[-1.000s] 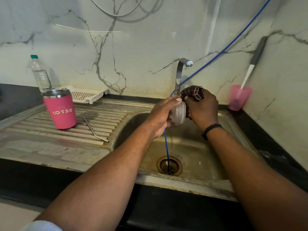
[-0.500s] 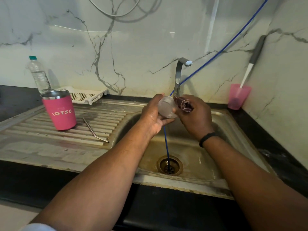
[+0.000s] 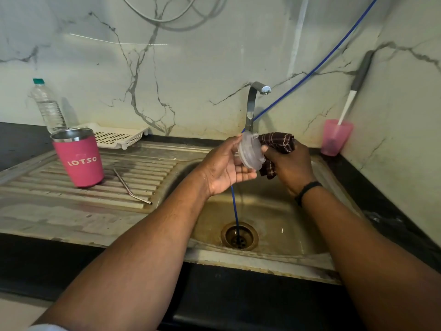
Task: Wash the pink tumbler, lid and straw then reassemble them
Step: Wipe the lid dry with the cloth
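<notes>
- the clear lid point(image 3: 251, 151) is held on edge above the sink basin point(image 3: 274, 211), just below the tap point(image 3: 256, 101), its face turned toward the cloth.
- the left hand point(image 3: 226, 168) cradles it from the 9 o'clock side, fingers curled round the rim top and bottom.
- the right hand point(image 3: 290, 163) grips a bunched dark checked cloth point(image 3: 278, 144) and presses it against the lid from the 3 o'clock side.
- the step in hand looks like wiping the lid; no water is seen running from the tap.
- to do it well, i would turn the lid in the left fingers so the cloth covers the whole face, then work a corner of the cloth into the rim groove and the straw hole, where grime is likely to sit.
- keep the grip on the rim only, and keep the work over the basin so a slip drops it there and not on the floor.
- the pink tumbler point(image 3: 80, 158) stands upright on the draining board point(image 3: 35, 187) at 9 o'clock, well apart from the hands, with the bent metal straw point(image 3: 130, 187) lying just beside it.
- both wait for reassembly.
- a blue hose point(image 3: 235, 211) runs behind the hands down into the drain point(image 3: 239, 236).
</notes>
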